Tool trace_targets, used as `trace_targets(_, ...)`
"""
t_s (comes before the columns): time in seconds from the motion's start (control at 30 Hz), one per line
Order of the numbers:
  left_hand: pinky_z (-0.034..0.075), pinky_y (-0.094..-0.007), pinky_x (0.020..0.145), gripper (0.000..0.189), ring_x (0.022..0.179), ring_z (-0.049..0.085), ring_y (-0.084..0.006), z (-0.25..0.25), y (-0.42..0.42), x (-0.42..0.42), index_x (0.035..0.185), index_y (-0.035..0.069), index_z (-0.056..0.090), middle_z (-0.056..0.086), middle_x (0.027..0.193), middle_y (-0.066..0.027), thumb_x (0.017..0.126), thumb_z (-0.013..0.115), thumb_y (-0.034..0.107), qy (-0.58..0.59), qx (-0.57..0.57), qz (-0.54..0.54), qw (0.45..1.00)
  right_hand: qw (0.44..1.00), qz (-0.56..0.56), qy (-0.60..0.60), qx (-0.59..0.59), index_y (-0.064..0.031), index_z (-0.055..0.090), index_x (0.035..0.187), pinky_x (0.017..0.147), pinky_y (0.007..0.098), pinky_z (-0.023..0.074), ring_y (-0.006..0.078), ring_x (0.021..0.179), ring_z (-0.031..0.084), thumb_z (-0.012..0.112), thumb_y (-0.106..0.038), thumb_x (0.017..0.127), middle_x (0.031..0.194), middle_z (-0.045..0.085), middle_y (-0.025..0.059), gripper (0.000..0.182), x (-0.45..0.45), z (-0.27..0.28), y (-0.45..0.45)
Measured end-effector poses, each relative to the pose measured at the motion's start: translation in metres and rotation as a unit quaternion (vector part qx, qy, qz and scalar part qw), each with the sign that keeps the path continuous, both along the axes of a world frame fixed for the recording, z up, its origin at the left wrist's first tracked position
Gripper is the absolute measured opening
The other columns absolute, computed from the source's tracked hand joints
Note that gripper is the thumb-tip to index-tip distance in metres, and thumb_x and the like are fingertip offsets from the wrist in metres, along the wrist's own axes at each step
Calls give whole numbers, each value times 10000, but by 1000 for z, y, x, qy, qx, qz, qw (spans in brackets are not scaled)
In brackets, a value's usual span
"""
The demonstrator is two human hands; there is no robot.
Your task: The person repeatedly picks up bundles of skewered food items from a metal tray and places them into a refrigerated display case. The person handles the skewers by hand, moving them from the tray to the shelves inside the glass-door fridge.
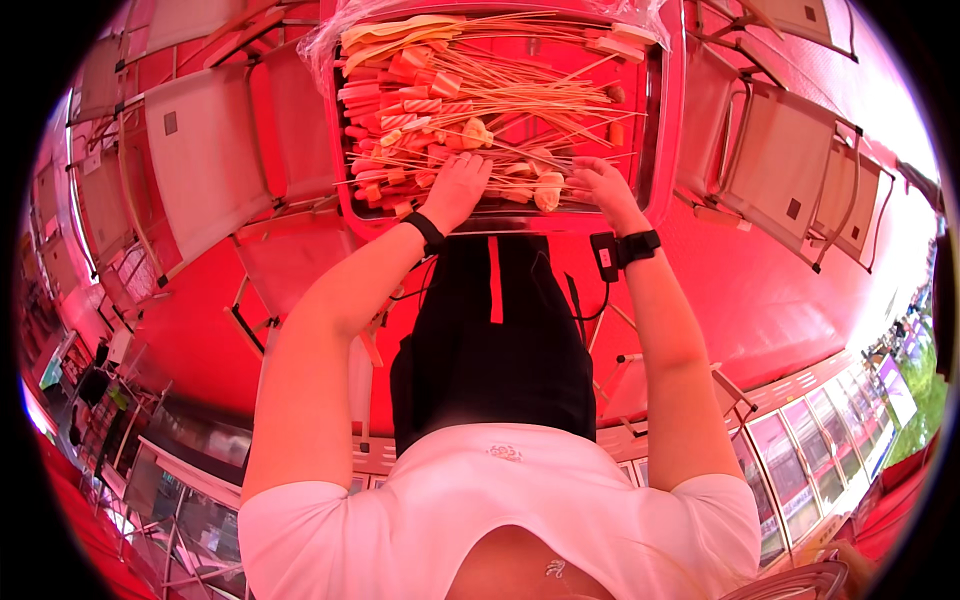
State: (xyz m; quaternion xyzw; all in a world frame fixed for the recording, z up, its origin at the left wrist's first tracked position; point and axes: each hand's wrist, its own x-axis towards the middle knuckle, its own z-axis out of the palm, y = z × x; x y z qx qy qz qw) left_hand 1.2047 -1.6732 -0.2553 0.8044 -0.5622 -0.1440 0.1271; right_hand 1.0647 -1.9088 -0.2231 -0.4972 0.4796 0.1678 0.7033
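A metal tray [651,142] full of food skewers lies before me under red light. Pieces of food [382,97] crowd its left side, and thin wooden skewer sticks [525,86] point to the right. My left hand [459,184] rests on the skewers near the front edge, its fingertips among the food; whether it grips any is unclear. My right hand [600,184] is over the stick ends at the front right, fingers bent, beside a pale food piece [548,192]. Its hold on a stick cannot be made out. Clear plastic film [319,56] hangs at the tray's back corners.
Folding chairs with pale fabric stand to the left [206,135] and right [784,157] of the table [675,112]. Behind on the right are glass-door cabinets [802,450]. A small black device [604,256] with a cable hangs by my right wrist.
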Motion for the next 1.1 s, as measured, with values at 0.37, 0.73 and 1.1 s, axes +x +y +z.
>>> trace_targets(0.37, 442, -328, 758, 79, 839, 533, -229, -4, -8, 5, 816, 50, 499, 511, 817, -89, 744, 470, 68, 7, -8, -17, 1000, 980, -154, -111, -60, -9, 553, 999, 685, 235, 487, 160, 846, 614, 483, -62, 874, 944, 604, 73, 153, -14, 13, 0)
trace_targets(0.73, 444, -334, 745, 85, 814, 542, -231, 15, -7, 10, 825, 47, 504, 504, 805, -87, 746, 476, 62, 27, -29, -45, 998, 945, -232, -223, -53, -8, 549, 994, 618, 220, 496, 154, 776, 635, 467, -48, 886, 914, 620, 78, 142, -14, 60, -10)
trace_targets(1.1, 436, -363, 761, 191, 852, 542, -282, 14, -10, 13, 952, 38, 520, 529, 848, -113, 766, 478, 38, 95, -43, -28, 994, 957, -74, -252, -124, 6, 566, 963, 613, 193, 486, 93, 737, 594, 465, -21, 877, 850, 606, 60, 135, -4, 93, -1)
